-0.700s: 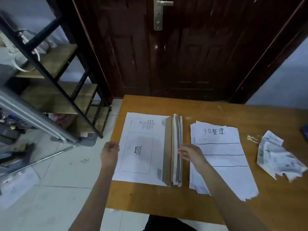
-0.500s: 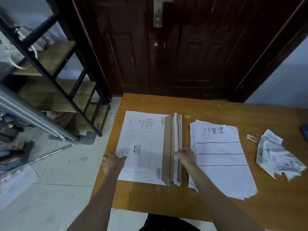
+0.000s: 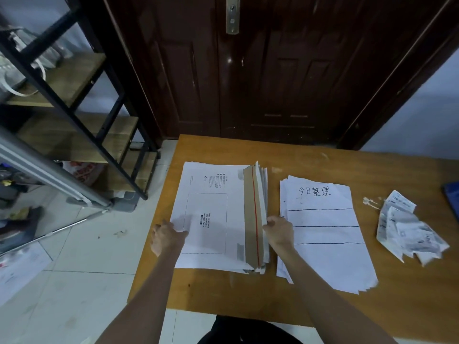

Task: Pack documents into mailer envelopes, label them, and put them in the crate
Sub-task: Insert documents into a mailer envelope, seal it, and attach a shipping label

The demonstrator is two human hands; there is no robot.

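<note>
While both arms reach over the near edge of the table (image 3: 223, 299), I see my left hand (image 3: 166, 238) pinching the left edge of the mailer envelopes (image 3: 211, 219), stacked on the table's left part. My right hand (image 3: 279, 233) grips their flap side, fingers curled. Just right lies the document pile (image 3: 323, 232); farther right, crumpled labels (image 3: 407, 232). Beyond stands a dark door (image 3: 260, 70).
</note>
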